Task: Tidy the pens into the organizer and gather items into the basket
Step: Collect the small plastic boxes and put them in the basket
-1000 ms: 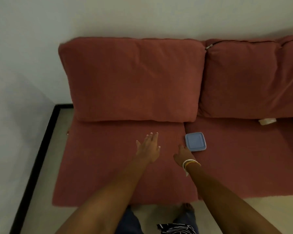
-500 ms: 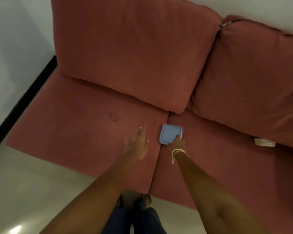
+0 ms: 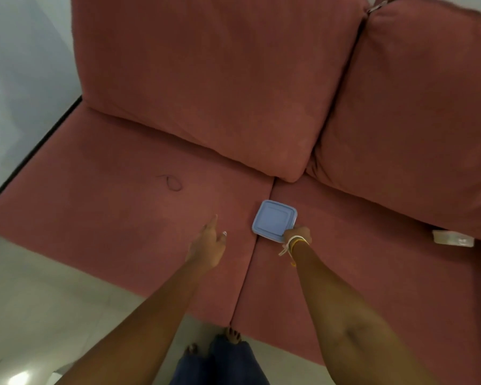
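Right hand [image 3: 297, 235] grips the near corner of the blue lid [image 3: 274, 220], which lies flat on the sofa seat [image 3: 100, 207] just right of the cushion seam. Left hand [image 3: 209, 243] hangs above the seat, holding nothing, fingers loosely extended. Best done by lifting the lid's edge first, since soft fabric gives, then pinching firmly. No basket or organizer in view.
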`<move>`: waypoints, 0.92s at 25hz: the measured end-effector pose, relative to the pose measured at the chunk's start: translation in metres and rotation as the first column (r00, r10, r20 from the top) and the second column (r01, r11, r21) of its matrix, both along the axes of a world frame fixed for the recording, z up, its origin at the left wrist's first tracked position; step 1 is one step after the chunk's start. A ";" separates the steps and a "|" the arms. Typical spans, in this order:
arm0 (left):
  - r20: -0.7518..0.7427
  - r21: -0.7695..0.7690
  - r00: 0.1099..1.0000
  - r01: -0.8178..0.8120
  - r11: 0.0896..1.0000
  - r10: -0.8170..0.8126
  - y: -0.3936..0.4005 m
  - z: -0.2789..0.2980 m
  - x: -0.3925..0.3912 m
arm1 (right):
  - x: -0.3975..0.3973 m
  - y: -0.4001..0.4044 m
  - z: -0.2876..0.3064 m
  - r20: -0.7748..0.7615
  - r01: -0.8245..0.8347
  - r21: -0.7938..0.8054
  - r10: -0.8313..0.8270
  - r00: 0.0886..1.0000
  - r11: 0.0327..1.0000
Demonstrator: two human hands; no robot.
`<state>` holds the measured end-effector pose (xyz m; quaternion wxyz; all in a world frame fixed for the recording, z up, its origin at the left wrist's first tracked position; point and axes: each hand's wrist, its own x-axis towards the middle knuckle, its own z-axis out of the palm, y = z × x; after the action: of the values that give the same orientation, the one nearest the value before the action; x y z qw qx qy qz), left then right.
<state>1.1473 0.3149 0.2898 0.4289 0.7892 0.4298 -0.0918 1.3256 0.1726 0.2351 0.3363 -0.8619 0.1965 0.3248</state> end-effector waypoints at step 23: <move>0.183 -0.606 0.680 -0.491 0.626 0.710 -0.167 0.187 -0.101 | -0.128 -0.112 0.238 -0.095 -0.314 0.515 0.417 0.904 0.797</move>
<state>1.0463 0.1476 0.4771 0.7055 0.4510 0.5342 0.1163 1.1979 0.0605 0.4726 0.4513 -0.7322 -0.0295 0.5092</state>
